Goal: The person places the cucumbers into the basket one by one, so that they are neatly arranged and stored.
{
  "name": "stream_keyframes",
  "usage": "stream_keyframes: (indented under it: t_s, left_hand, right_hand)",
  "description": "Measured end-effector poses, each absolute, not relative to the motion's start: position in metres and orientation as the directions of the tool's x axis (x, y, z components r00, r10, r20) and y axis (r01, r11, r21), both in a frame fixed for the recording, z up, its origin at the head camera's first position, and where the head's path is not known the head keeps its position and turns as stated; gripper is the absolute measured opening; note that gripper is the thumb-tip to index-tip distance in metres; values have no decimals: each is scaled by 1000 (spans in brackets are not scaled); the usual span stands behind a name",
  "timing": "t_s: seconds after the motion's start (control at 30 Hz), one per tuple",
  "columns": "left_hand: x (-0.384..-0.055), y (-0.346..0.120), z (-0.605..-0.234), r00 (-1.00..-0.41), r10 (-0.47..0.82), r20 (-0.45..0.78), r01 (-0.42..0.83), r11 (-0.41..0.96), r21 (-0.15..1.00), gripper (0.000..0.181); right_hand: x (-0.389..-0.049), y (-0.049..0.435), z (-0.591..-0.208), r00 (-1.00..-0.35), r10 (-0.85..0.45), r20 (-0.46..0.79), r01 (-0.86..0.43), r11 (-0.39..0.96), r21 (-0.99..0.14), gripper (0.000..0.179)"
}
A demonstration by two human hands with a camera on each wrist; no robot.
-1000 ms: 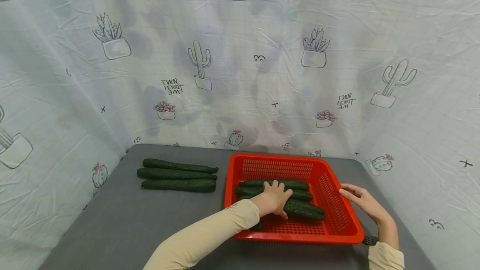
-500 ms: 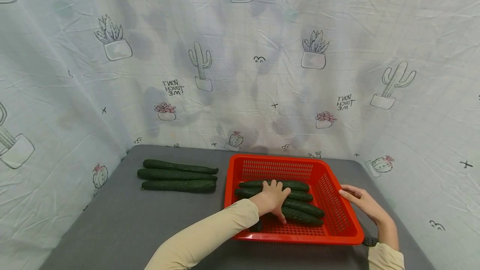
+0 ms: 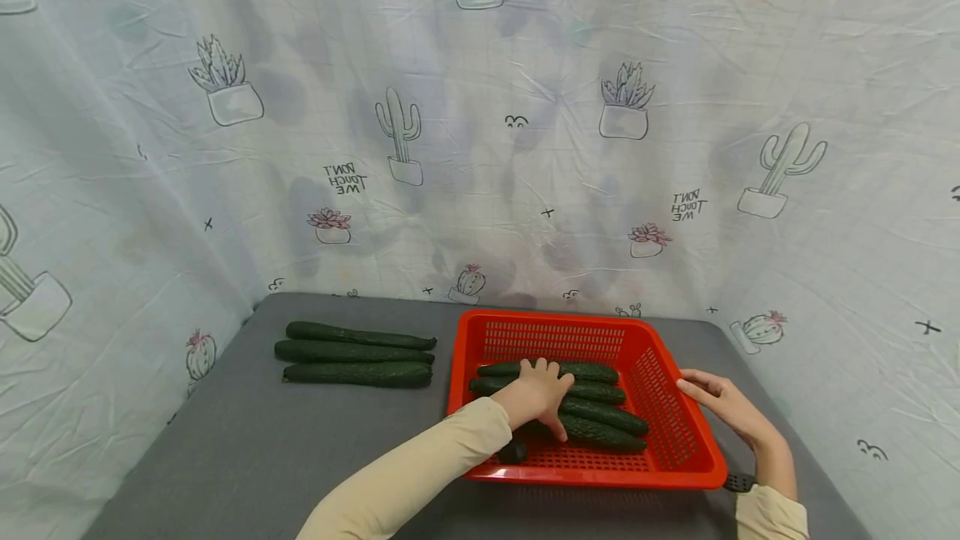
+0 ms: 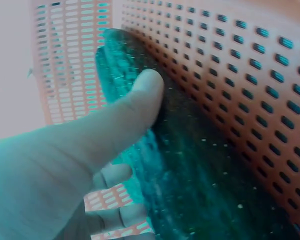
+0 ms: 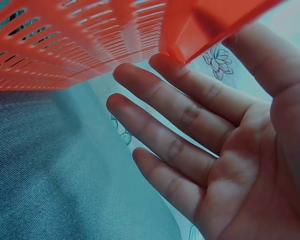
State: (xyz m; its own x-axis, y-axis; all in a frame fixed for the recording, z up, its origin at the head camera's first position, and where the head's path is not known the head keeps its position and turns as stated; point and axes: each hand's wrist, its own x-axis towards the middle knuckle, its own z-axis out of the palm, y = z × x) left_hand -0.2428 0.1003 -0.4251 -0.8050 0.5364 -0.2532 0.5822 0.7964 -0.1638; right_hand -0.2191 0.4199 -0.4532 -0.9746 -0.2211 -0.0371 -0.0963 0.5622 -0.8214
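In the head view my left hand is spread over the cucumbers inside a red plastic basket. The left wrist view has its thumb lying along a dark green cucumber, with fingertips beyond the cucumber's other side. Several cucumbers lie side by side in the basket, partly hidden by the hand and sleeve. My right hand touches the basket's right rim from outside. Its fingers are extended in the right wrist view, with the thumb at the rim.
Three more cucumbers lie in a row on the grey table, left of the basket. A pale curtain printed with potted plants surrounds the table at the back and sides. Perforated basket walls stand close around the left hand.
My left hand has shifted slightly left over the cucumbers, uncovering more of the front one, which now lies beside the others. The right hand stays at the basket rim.
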Motion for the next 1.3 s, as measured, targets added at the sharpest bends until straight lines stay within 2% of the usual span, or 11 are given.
stream_keyframes:
  t_s: [0.37,0.67,0.9,1.3]
  left_hand:
    - [-247,90,-409,-801,561,-207,593,792,-148,66]
    - [-247,73,-392,-812,569,-130,578,815,-44,51]
    - [-244,53,-375,-813,579,-58,579,815,21,53]
    - [-241,19,-364,-810,584,60,586,799,136,43]
  right_hand:
    - [-219,420,-452,-976,-216,-38,-94,569,-817,42]
    - [-218,420,-454,-973,-227,-42,-94,555,-826,42]
    - [-219,420,-455,-973,-228,-38,-96,548,-831,42]
    - [-219,420,-455,-974,-222,-39,-93,552,-829,42]
